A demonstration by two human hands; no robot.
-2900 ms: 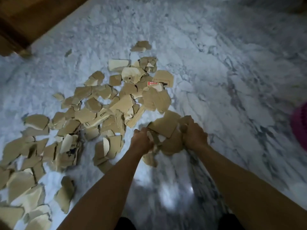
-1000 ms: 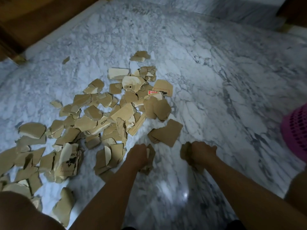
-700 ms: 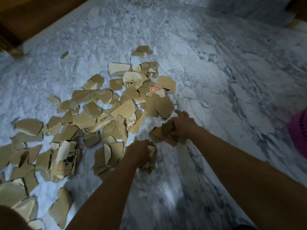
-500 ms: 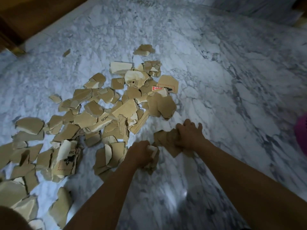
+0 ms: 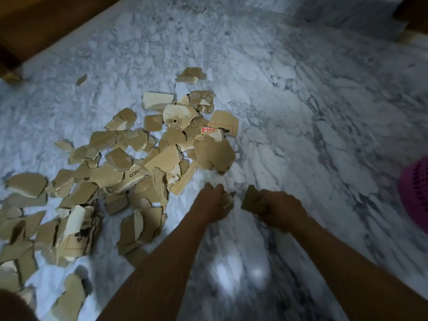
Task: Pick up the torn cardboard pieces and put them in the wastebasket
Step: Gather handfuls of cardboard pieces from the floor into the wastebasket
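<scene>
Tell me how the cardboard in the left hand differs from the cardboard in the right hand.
The left hand grips a small crumpled wad, mostly hidden in its fist; the right hand grips a larger flat piece that sticks out leftward. The wad looks paler, the flat piece darker brown. Both are torn cardboard.

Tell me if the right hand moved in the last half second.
Yes. The right hand, gripping a cardboard piece, has pulled back from the pile, rightward toward the pink wastebasket.
</scene>
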